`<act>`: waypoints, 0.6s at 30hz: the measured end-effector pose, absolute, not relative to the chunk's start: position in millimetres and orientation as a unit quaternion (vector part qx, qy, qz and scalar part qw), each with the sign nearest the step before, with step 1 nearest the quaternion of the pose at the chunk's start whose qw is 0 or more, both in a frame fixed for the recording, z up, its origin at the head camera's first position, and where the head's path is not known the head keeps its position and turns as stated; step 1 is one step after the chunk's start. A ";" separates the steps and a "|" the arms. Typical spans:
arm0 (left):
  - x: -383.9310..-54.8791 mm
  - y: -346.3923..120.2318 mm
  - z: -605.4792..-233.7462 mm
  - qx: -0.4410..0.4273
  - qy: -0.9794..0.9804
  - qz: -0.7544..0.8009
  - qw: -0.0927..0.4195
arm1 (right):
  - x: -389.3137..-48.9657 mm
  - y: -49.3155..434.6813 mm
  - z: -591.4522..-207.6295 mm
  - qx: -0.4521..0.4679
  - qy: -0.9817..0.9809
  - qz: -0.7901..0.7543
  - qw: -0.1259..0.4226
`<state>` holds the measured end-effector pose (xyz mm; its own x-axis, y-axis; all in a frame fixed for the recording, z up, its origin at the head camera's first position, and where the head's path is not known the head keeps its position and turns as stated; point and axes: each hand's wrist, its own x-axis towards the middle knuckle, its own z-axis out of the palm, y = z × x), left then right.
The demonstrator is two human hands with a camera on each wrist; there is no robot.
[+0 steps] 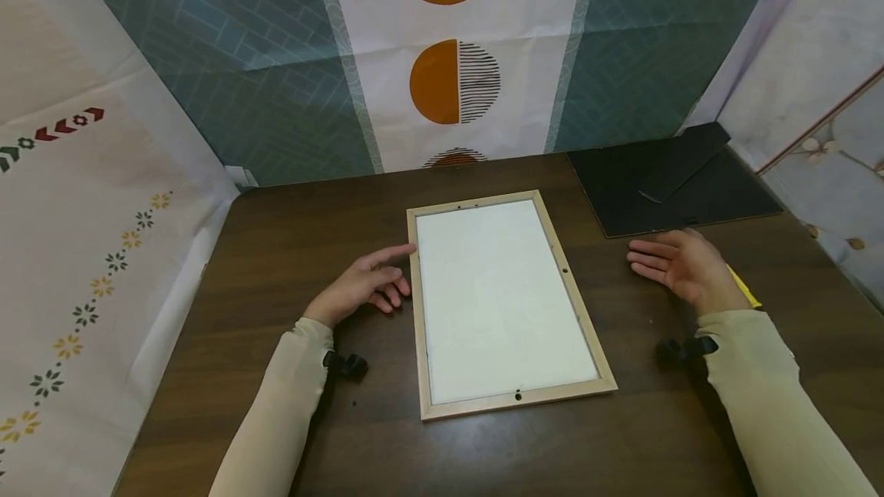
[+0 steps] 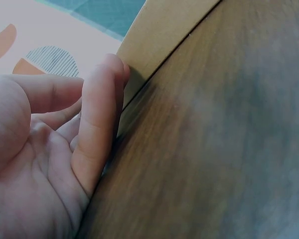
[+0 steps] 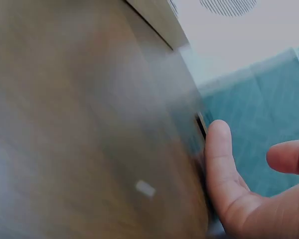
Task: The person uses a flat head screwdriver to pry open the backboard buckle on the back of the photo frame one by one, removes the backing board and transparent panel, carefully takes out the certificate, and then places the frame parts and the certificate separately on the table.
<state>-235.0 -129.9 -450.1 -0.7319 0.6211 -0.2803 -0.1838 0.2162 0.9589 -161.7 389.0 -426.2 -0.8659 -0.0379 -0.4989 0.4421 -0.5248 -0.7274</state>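
A light wooden picture frame [image 1: 587, 332] lies flat on the dark brown table, with a white sheet [image 1: 504, 301] filling its inside. My left hand [image 1: 366, 280] is at the frame's left side, its index finger stretched to the outer edge and the other fingers loosely bent. In the left wrist view, the fingers [image 2: 97, 119] come right up to the frame's side [image 2: 149, 45]. Well to the right of the frame, my right hand [image 1: 680, 265] has its palm turned inward and its fingers extended, holding nothing. Its thumb and fingers are spread apart in the right wrist view.
A black backing board [image 1: 615, 190] with a fold-out stand [image 1: 691, 159] lies at the table's back right. Something yellow [image 1: 744, 287] shows partly behind the right wrist. Patterned cloths hang behind the table [image 1: 311, 213] and at both sides.
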 end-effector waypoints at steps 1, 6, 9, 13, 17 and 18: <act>-234.8 -130.0 -449.8 0.154 0.706 0.607 0.331 | -160.2 383.5 -426.6 0.212 0.481 -0.838 0.146; -233.4 -128.9 -447.9 0.148 0.713 0.604 0.325 | -150.5 349.4 -426.1 0.153 0.591 -0.770 0.185; -231.8 -123.5 -444.3 0.145 0.736 0.587 0.305 | -146.7 331.6 -422.4 0.098 0.671 -0.706 0.202; -231.6 -112.4 -432.8 0.149 0.811 0.515 0.233 | -155.2 313.2 -417.1 0.033 0.758 -0.616 0.214; -238.3 -93.6 -419.3 0.165 0.879 0.417 0.163 | -170.7 305.1 -414.2 0.001 0.796 -0.556 0.237; -240.6 -89.1 -417.2 0.169 0.888 0.398 0.156 | -174.7 303.7 -414.2 -0.003 0.799 -0.549 0.244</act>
